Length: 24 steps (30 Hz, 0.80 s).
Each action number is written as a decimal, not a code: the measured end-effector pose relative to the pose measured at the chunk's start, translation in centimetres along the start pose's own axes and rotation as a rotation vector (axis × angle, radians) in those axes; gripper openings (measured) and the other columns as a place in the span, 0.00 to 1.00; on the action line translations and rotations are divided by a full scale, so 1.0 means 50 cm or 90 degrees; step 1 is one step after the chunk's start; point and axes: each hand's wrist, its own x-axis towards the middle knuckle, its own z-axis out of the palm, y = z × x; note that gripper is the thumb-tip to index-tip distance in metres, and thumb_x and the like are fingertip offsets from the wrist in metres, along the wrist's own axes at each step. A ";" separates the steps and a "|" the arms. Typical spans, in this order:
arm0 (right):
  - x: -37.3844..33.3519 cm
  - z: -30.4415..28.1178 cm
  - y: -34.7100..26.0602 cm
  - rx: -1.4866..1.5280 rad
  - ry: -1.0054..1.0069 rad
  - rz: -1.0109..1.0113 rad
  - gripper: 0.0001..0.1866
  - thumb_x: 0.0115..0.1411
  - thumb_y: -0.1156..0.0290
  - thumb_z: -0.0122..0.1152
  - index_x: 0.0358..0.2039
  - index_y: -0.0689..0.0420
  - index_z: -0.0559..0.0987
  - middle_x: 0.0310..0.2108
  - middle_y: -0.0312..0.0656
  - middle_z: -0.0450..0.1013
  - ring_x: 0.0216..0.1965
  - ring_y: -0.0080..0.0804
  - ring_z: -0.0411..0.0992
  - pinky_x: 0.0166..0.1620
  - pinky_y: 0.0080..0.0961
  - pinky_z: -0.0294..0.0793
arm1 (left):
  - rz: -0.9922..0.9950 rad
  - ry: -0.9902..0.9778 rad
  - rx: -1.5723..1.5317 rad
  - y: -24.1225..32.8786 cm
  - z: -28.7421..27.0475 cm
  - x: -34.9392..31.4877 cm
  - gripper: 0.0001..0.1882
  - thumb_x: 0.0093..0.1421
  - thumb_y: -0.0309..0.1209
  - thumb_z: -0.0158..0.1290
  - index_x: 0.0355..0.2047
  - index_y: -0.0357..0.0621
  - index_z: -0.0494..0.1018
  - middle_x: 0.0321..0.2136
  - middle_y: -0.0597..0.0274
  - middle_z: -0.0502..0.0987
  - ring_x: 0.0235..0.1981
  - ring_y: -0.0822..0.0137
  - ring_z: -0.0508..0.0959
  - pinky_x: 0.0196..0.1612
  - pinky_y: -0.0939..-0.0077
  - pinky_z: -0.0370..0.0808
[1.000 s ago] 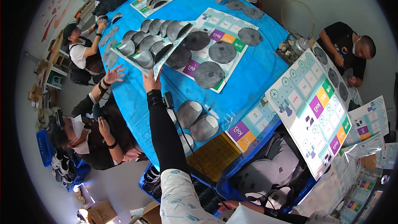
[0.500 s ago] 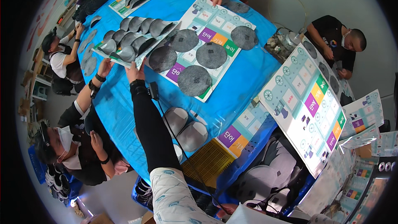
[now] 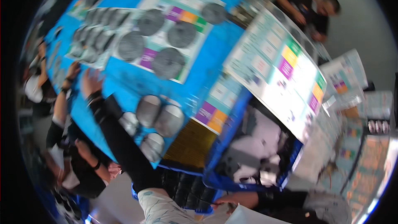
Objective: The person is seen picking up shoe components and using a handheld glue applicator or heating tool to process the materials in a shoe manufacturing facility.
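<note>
My left hand (image 3: 91,84), in a black sleeve, is over the blue table cover with its fingers spread and nothing in them. It is just in front of a printed board (image 3: 108,61) bearing rows of grey cup-shaped felt pieces (image 3: 94,35). A co-worker's hand (image 3: 73,70) is beside it at the board's near corner. Several round grey felt discs (image 3: 168,63) lie on a larger printed board (image 3: 150,67). At the lower edge, my right hand (image 3: 240,199) is near a blue crate with fingers curled; blur hides what they hold.
Pale-and-grey cups (image 3: 169,121) sit at the table's near edge. The blue crate (image 3: 212,169) holds grey felt pieces (image 3: 257,141); a yellow basket (image 3: 182,147) is beside it. A large printed board (image 3: 275,72) leans on the crate. Co-workers stand left and far right (image 3: 296,4).
My left hand has let go of the board with the cup-shaped pieces and drawn away from it, fingers spreading. The whole view has swung right and blurred; more of my right arm shows.
</note>
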 end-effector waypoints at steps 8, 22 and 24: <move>-0.029 0.044 0.012 -0.169 -0.100 0.052 0.28 0.55 0.64 0.67 0.54 0.62 0.73 0.49 0.53 0.75 0.52 0.47 0.73 0.55 0.39 0.71 | 0.166 -0.004 0.073 0.178 0.427 -0.650 0.29 0.73 0.35 0.37 0.69 0.35 0.50 0.70 0.44 0.51 0.71 0.48 0.49 0.72 0.49 0.51; -0.441 -0.017 -0.127 -0.050 0.188 0.015 0.19 0.67 0.69 0.57 0.56 0.59 0.71 0.43 0.39 0.78 0.44 0.22 0.75 0.39 0.19 0.78 | -0.104 0.018 0.343 -0.003 0.467 -1.193 0.20 0.67 0.25 0.46 0.59 0.39 0.65 0.45 0.58 0.74 0.43 0.67 0.75 0.48 0.69 0.72; -0.507 -0.004 -0.096 -0.001 0.196 0.020 0.18 0.67 0.69 0.56 0.56 0.59 0.72 0.42 0.39 0.78 0.43 0.22 0.76 0.39 0.19 0.77 | -0.126 0.066 0.496 -0.048 0.444 -1.286 0.19 0.66 0.25 0.48 0.58 0.38 0.67 0.45 0.58 0.75 0.42 0.68 0.76 0.45 0.70 0.72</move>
